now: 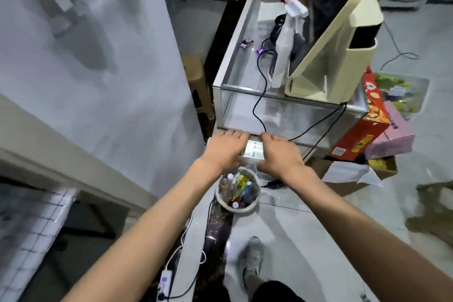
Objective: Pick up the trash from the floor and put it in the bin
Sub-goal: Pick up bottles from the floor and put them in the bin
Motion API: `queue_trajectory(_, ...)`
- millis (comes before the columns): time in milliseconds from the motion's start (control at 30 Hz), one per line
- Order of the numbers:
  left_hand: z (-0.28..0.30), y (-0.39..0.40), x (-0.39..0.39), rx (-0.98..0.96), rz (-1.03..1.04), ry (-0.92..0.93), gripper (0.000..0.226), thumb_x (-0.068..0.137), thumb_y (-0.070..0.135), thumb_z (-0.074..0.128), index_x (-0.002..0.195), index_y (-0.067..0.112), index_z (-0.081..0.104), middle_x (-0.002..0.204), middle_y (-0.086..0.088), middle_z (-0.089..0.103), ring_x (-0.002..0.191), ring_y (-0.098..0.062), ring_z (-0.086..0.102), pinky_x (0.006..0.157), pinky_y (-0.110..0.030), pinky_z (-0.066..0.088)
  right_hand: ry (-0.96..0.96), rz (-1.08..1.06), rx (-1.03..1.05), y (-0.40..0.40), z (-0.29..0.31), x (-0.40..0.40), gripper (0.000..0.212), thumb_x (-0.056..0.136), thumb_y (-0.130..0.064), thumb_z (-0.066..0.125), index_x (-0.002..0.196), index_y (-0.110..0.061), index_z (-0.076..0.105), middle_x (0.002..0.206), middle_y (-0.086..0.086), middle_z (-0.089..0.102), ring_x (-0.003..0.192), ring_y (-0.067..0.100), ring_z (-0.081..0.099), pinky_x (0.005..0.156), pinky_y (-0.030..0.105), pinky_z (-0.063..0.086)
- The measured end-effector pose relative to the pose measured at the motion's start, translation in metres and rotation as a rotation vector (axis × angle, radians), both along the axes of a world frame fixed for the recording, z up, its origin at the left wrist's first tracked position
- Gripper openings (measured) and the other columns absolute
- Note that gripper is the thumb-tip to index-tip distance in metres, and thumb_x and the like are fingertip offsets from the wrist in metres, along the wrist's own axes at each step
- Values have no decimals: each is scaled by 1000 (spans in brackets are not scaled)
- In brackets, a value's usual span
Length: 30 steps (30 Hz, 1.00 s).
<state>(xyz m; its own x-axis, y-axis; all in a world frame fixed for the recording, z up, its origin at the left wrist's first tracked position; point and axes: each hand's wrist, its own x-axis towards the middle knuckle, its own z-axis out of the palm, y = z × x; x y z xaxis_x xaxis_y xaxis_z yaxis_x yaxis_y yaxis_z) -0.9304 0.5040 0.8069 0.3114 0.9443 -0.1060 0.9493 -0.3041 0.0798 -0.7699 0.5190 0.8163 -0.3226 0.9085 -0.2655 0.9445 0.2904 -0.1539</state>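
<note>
A small round white bin stands on the floor below my hands, full of bottles and wrappers. Above and just beyond it both hands hold a white carton with a green and white label. My left hand grips its left end, my right hand its right end. My fingers hide most of the carton, and only the middle of its top shows.
A glass counter with a cream monitor, spray bottle and black cables is straight ahead. Red and pink boxes are stacked at right. A white fridge is left. A power strip and my shoe are on the floor.
</note>
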Motion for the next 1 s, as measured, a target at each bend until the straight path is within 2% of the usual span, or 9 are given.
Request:
queue_trajectory(167, -84, 35, -4, -91, 12, 26, 52, 82, 21, 61, 131, 18, 43, 126, 0, 54, 119, -23, 50, 90, -35, 36, 5, -66, -120, 33, -102, -14, 67, 78, -31, 72, 132, -15, 38, 127, 9, 51, 117, 28, 52, 92, 37, 47)
queue_trajectory(333, -212, 75, -15, -175, 11, 5, 62, 77, 6, 58, 136, 15, 43, 132, -4, 49, 124, -26, 43, 103, -34, 31, 85, -151, -215, 64, -245, -33, 76, 80, -42, 69, 140, -15, 31, 136, 10, 46, 121, 29, 51, 91, 39, 51)
queue_trajectory(433, -285, 94, -22, -169, -36, 43, 66, 79, 3, 56, 142, 17, 40, 135, -3, 48, 129, -27, 41, 109, -33, 28, 115, -217, -261, 77, -325, -43, 83, 79, -34, 73, 144, -15, 26, 138, 9, 44, 125, 29, 47, 94, 42, 49)
queue_trajectory(600, -394, 114, -27, -179, -196, 158, 74, 84, 1, 58, 151, 10, 27, 155, -9, 31, 144, -31, 27, 121, -37, 3, 231, -319, -321, 76, -438, -59, 91, 83, -54, 64, 150, -12, 20, 150, 11, 33, 137, 29, 36, 109, 49, 34)
queue_trajectory(700, -450, 112, -26, -188, -276, 154, 80, 86, 1, 57, 154, 11, 17, 162, -10, 10, 149, -30, 12, 120, -42, 21, 163, -439, -400, 75, -484, -67, 99, 84, -56, 59, 154, -9, 8, 160, 12, 13, 148, 27, 13, 118, 52, 16)
queue_trajectory(767, -469, 105, -19, -366, -262, 86, 82, 88, 2, 56, 155, 14, 10, 163, -5, 2, 150, -26, 6, 119, -42, 19, 203, -522, -518, 83, -500, -70, 100, 74, -50, 63, 152, -7, 18, 157, 18, 20, 147, 31, 19, 118, 45, 21)
queue_trajectory(867, -468, 99, -19, -451, -29, -3, 89, 79, 16, 73, 153, 18, 24, 159, -2, 22, 144, -24, 27, 115, -36, 27, 261, -433, -694, 98, -508, -66, 59, 70, -35, 66, 122, -6, 60, 118, 14, 65, 116, 28, 58, 93, 33, 46)
queue_trajectory(933, -456, 104, -24, -397, 98, -68, 76, 79, 21, 72, 146, 22, 37, 153, 1, 35, 135, -22, 41, 106, -33, 39, 256, -384, -683, 112, -486, -62, 40, 71, -35, 63, 105, -12, 64, 104, 9, 69, 104, 28, 64, 86, 33, 50)
queue_trajectory(1000, -437, 113, -32, -356, 175, -86, 61, 81, 26, 69, 138, 27, 45, 141, 6, 47, 122, -21, 54, 93, -32, 47, 292, -343, -654, 124, -455, -58, 14, 79, -28, 60, 86, -15, 59, 90, 4, 66, 86, 21, 63, 68, 25, 45)
